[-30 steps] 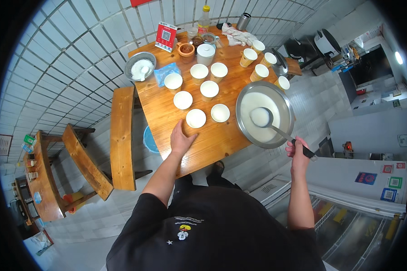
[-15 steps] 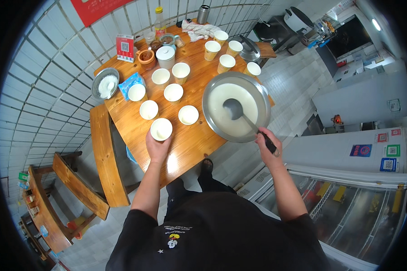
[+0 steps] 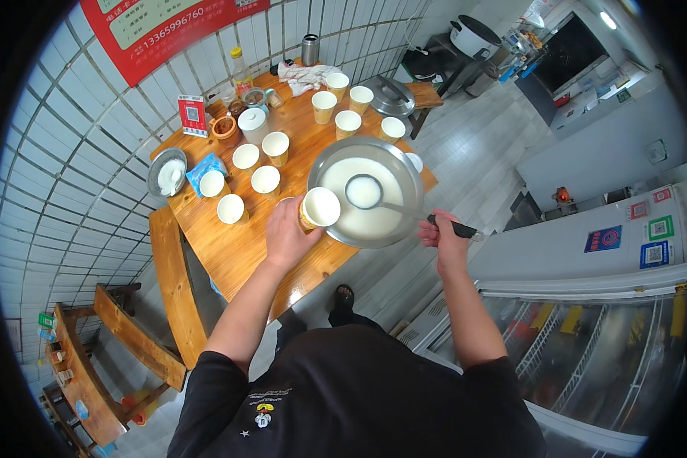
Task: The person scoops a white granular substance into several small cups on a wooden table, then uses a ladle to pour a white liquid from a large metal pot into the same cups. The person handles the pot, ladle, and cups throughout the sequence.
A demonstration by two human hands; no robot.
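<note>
– Head view: how far along?
– The ladle (image 3: pixel 399 208), inside the metal bowl (image 3: pixel 413 188), looks full; plenty of white liquid (image 3: pixel 382 223) is left. Whether the paper cup (image 3: pixel 320 208) holds any, I can't tell.
– And the grip?
– Left hand (image 3: pixel 288 238) curls round that cup at the bowl's left rim; right hand (image 3: pixel 446 243) is closed on the ladle's handle (image 3: pixel 462 229), right of the bowl.

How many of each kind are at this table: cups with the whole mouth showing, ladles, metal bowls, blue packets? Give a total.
Cups: 11, one in the left hand
Ladles: 1, in the right hand
Metal bowls: 2
Blue packets: 1
Total: 15
A white shape past the larger bowl is too hidden to count.
</note>
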